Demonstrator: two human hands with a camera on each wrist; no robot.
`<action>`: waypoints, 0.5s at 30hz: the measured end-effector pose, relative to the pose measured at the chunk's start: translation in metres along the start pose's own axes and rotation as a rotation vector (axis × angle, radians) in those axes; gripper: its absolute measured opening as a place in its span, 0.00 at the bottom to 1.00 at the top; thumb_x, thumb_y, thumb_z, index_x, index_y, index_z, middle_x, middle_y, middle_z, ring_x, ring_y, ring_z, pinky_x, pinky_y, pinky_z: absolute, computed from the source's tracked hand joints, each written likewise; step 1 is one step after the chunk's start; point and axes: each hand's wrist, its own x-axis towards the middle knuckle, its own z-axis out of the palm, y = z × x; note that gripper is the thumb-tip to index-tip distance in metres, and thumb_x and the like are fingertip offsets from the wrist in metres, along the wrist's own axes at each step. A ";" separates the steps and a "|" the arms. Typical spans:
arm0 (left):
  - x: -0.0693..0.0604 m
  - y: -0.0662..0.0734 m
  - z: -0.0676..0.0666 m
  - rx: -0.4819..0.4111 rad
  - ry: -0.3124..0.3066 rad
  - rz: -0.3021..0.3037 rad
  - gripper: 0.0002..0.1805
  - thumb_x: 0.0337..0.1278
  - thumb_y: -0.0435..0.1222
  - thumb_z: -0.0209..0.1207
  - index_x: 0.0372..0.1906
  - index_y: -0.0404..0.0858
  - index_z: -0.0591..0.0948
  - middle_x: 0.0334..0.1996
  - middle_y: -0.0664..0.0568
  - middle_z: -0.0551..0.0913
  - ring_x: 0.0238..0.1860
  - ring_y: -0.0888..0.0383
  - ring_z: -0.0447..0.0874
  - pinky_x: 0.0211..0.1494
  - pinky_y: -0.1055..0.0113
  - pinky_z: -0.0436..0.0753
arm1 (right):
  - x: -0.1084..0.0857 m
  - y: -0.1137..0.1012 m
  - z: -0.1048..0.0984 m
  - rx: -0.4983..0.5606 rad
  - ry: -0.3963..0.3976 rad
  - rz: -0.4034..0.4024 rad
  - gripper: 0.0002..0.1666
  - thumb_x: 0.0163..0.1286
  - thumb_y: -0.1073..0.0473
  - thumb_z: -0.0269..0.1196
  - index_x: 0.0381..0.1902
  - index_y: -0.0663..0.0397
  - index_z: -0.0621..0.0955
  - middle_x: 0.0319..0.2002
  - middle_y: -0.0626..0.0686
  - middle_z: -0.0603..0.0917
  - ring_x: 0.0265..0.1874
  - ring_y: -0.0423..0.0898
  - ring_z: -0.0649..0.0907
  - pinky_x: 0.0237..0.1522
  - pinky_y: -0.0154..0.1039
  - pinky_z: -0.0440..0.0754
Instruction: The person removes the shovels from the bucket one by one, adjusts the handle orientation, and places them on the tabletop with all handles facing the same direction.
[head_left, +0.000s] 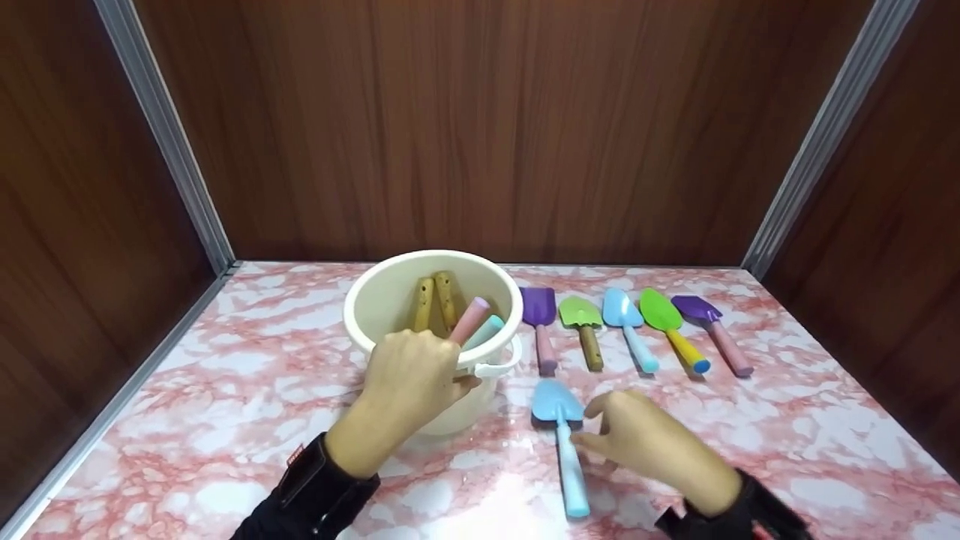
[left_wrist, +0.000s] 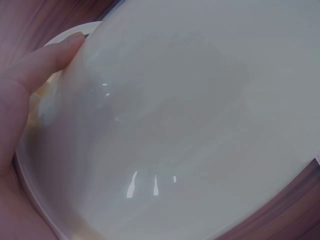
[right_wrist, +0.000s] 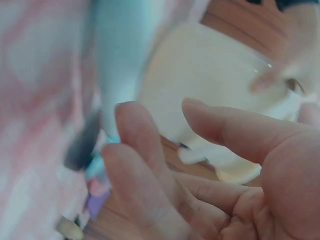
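My left hand (head_left: 416, 375) grips the near rim of a cream bucket (head_left: 360, 296); in the left wrist view the thumb (left_wrist: 55, 55) lies along the bucket's wall, the other fingers hidden. Inside the bucket stand two brown wooden handles (head_left: 424, 300), a pink handle (head_left: 469, 319) and a light-blue handle (head_left: 486, 330). A light-blue hand trowel (head_left: 572, 480) lies on the table right of the bucket, blade away from me. Beside it is my right hand (head_left: 637, 431), its fingers loosely bent and nothing held. Whether a fingertip touches the trowel I cannot tell.
Behind the right hand several small garden tools lie in a row: a purple shovel (head_left: 538, 306), a green trowel (head_left: 580, 311), a blue trowel (head_left: 621, 306), a green trowel with yellow handle (head_left: 660, 309) and a purple one (head_left: 696, 307). Brown panels (head_left: 480, 135) enclose the marbled table (head_left: 247, 420).
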 end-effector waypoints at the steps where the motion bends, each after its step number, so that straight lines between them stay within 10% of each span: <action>1: 0.001 0.000 0.000 0.000 -0.003 0.002 0.28 0.42 0.58 0.82 0.15 0.45 0.80 0.10 0.55 0.73 0.12 0.53 0.74 0.16 0.58 0.72 | -0.001 0.000 -0.006 0.000 0.010 0.004 0.24 0.66 0.55 0.76 0.51 0.70 0.86 0.22 0.48 0.85 0.17 0.43 0.84 0.21 0.36 0.82; 15: 0.001 0.001 0.002 0.035 0.026 0.008 0.29 0.40 0.58 0.82 0.14 0.46 0.76 0.10 0.54 0.74 0.12 0.52 0.74 0.15 0.58 0.72 | 0.020 -0.049 -0.079 -0.192 0.375 -0.325 0.05 0.73 0.56 0.71 0.36 0.48 0.91 0.28 0.41 0.89 0.35 0.41 0.86 0.40 0.45 0.85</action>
